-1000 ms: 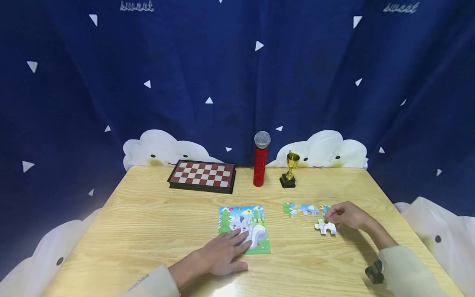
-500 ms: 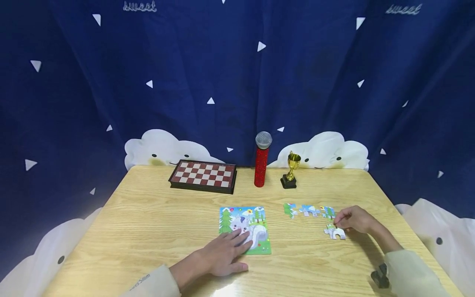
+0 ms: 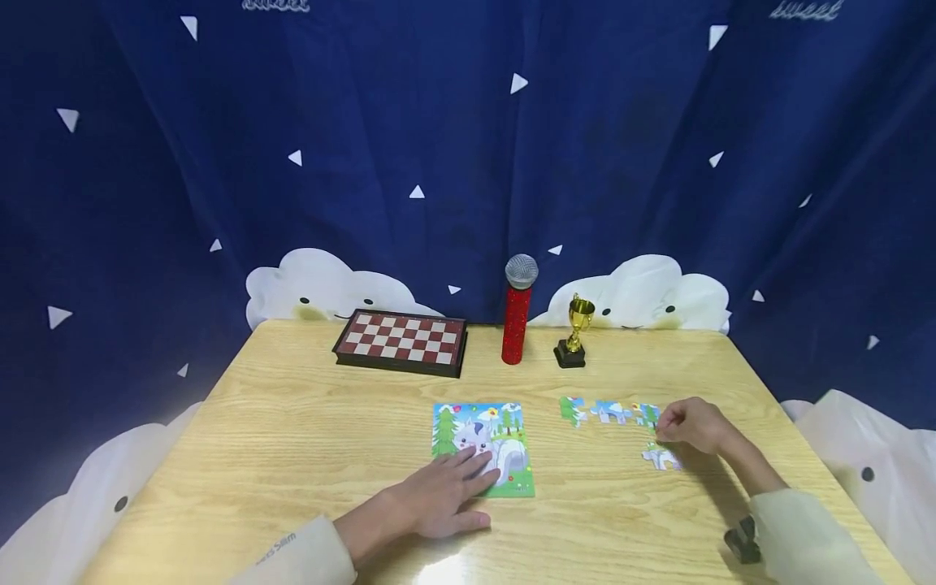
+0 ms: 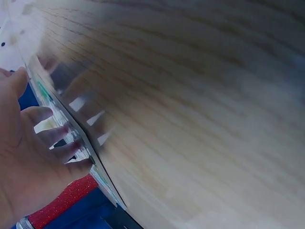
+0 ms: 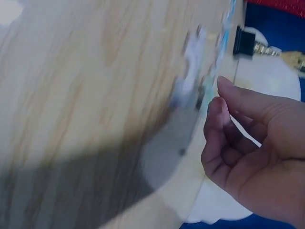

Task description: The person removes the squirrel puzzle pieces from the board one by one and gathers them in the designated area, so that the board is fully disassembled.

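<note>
My left hand lies flat, fingers spread, over the lower left of a square squirrel picture. In the left wrist view, fingertips of the left hand reach the edge of that picture. My right hand hovers at the right, with fingers bent and thumb and forefinger tips close together. Just below these tips is a white-and-grey puzzle piece; a tree puzzle piece lies behind them. In the right wrist view, a small gap shows between the right hand's thumb and forefinger; the white-and-grey piece is blurred.
Left of the tree piece lie a blue puzzle piece and a green one. Along the table's back edge stand a chessboard box, a red microphone and a gold trophy. A dark patterned curtain hangs behind.
The right hand shifted right with the white-and-grey piece, which now lies in front of the tree piece; the fingertips are now at its upper edge. The left hand stayed put on the picture.
</note>
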A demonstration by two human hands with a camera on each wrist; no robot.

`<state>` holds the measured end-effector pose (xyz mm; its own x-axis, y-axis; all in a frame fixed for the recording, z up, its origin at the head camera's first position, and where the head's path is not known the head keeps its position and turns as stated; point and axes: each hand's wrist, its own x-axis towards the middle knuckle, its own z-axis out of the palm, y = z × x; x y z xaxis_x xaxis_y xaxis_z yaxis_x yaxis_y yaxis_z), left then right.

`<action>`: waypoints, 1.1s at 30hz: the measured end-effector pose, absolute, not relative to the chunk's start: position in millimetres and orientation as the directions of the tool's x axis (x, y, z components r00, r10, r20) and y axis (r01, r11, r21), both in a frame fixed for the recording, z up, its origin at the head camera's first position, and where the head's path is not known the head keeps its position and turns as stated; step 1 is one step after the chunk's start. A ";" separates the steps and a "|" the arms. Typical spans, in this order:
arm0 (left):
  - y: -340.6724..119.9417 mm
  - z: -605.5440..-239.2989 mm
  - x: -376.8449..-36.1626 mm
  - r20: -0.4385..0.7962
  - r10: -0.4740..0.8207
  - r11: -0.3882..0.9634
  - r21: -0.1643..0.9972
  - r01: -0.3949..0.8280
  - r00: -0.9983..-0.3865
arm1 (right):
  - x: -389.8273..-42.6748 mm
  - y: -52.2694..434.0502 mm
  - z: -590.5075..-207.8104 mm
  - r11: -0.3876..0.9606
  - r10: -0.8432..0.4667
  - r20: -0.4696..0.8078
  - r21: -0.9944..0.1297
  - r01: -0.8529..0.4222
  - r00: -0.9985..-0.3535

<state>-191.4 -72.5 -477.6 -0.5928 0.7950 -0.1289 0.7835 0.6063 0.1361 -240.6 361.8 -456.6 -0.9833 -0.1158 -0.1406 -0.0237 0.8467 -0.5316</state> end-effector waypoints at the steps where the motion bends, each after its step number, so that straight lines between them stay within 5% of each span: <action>1: -72.7 -477.1 -191.6 -0.125 0.796 0.605 0.146 0.783 -0.592 | -241.6 356.1 -454.9 0.844 -0.127 -0.137 -0.535 -0.034 -0.982; 16: -92.2 -469.0 -181.6 -0.085 0.785 0.619 0.137 0.773 -0.613 | -259.0 239.8 -441.9 0.756 -0.369 -0.132 -0.619 -0.214 -0.920; 33: -104.2 -473.9 -183.2 -0.127 0.746 0.666 0.151 0.730 -0.654 | -273.8 145.4 -457.2 0.730 -0.379 -0.147 -0.654 -0.198 -0.914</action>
